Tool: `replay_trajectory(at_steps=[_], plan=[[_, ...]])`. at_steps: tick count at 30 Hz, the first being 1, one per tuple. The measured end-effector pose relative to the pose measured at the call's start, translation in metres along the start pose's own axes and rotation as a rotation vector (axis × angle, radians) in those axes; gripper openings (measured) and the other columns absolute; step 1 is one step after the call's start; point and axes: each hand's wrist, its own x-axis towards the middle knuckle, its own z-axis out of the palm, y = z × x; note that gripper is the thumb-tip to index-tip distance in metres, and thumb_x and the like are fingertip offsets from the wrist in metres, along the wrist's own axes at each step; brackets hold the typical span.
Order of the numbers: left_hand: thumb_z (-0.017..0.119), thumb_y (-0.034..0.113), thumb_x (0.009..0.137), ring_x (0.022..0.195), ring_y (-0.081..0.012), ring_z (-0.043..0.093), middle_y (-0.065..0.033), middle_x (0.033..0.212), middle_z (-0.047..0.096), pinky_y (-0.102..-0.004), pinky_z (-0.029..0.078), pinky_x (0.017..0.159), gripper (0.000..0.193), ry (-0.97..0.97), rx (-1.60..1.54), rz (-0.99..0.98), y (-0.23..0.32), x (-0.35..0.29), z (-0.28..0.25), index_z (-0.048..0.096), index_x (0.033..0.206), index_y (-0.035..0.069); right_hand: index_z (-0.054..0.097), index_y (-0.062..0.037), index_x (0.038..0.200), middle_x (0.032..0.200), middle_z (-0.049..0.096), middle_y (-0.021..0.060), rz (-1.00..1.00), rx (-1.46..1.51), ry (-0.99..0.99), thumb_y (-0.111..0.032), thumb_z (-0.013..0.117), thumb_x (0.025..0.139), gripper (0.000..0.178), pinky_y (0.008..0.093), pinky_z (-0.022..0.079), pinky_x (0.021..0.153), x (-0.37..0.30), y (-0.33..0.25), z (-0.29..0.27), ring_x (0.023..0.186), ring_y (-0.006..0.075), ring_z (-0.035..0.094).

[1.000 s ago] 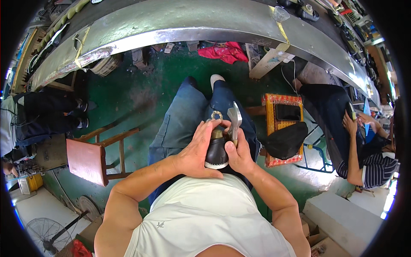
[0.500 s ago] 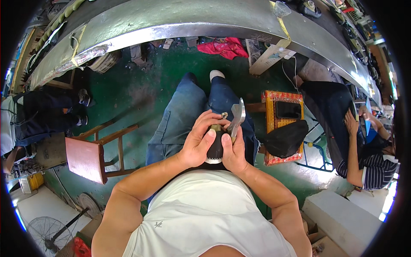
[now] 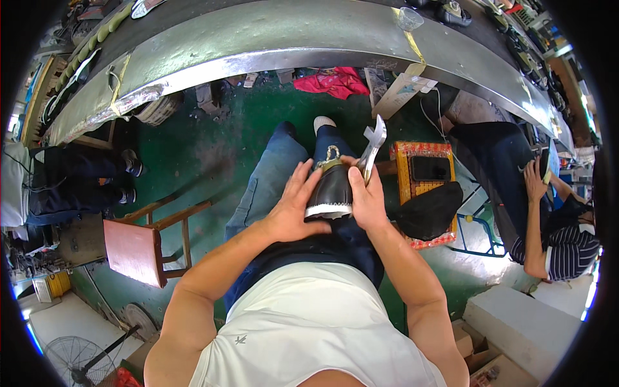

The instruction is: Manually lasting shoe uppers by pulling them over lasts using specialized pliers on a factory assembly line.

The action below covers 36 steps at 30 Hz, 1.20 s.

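Above my lap is a black shoe upper (image 3: pixel 331 188), with pale zigzag stitching along its near edge and a greenish-gold part with a loop at the far end. My left hand (image 3: pixel 290 205) grips its left side, fingers laid along the black surface and thumb by the stitched edge. On the other side, my right hand (image 3: pixel 369 201) is closed around silver lasting pincers (image 3: pixel 376 140), whose curved head points up and away. The right fingers also rest against the upper. What the shoe upper is fitted over is mostly hidden.
A metal-edged bench (image 3: pixel 258 55) spans the far side, with shoes (image 3: pixel 453 14) on it. To the right, a stool (image 3: pixel 422 149) carries a phone (image 3: pixel 431 169) and black cloth (image 3: pixel 431 211); a co-worker (image 3: pixel 567 248) sits beyond. At left are a wooden stool (image 3: pixel 135 251) and another person (image 3: pixel 64 174).
The shoe upper has turned and tipped, showing more of its black side and stitched edge. My left hand has shifted down its side; the pincers have swung up and right.
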Motion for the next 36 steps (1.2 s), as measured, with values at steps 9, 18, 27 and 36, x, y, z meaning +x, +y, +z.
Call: replay_trajectory(at_steps=[9, 18, 27, 36], plan=[[0.079, 0.009, 0.087, 0.142, -0.0232, 0.041, -0.0156, 0.156, 0.039, -0.0354, 0.034, 0.117, 0.101, -0.125, -0.611, -0.346, -0.025, 0.01, -0.001, 0.013, 0.164, 0.014, 0.045, -0.0018, 0.131, 0.142, 0.052, 0.0171, -0.02, -0.249, -0.61, -0.027, 0.087, 0.078, 0.071, 0.037, 0.042, 0.107, 0.053, -0.056, -0.031, 0.126, 0.0217, 0.053], [0.078, 0.012, 0.088, 0.137, -0.0213, 0.044, -0.0135, 0.153, 0.043, -0.0348, 0.036, 0.116, 0.096, -0.12, -0.702, -0.291, -0.055, 0.016, 0.004, 0.017, 0.163, 0.012, 0.044, 0.0026, 0.133, 0.121, 0.062, 0.026, -0.12, -0.66, -0.411, -0.034, 0.086, 0.075, 0.081, 0.0417, 0.048, 0.099, 0.054, -0.056, 0.001, 0.115, 0.0381, 0.063], [0.075, 0.034, 0.093, 0.122, -0.0207, 0.057, -0.013, 0.135, 0.059, -0.0366, 0.047, 0.105, 0.078, -0.084, -0.769, -0.538, -0.01, 0.043, -0.039, 0.038, 0.151, -0.002, 0.053, -0.0015, 0.129, 0.101, 0.065, 0.0079, 0.068, -0.218, -0.093, -0.027, 0.07, 0.096, 0.046, 0.0278, 0.051, 0.072, 0.045, -0.01, -0.041, 0.084, 0.0143, 0.064], [0.087, 0.024, 0.074, 0.131, -0.0292, 0.053, -0.022, 0.14, 0.055, -0.0357, 0.04, 0.112, 0.099, -0.128, -0.522, -0.604, -0.023, -0.029, 0.01, 0.032, 0.152, -0.004, 0.053, 0.0039, 0.131, 0.106, 0.067, 0.0188, 0.105, -0.76, -0.764, -0.009, 0.061, 0.094, 0.04, 0.0417, 0.053, 0.083, -0.055, -0.031, -0.072, 0.092, 0.0359, 0.067]])
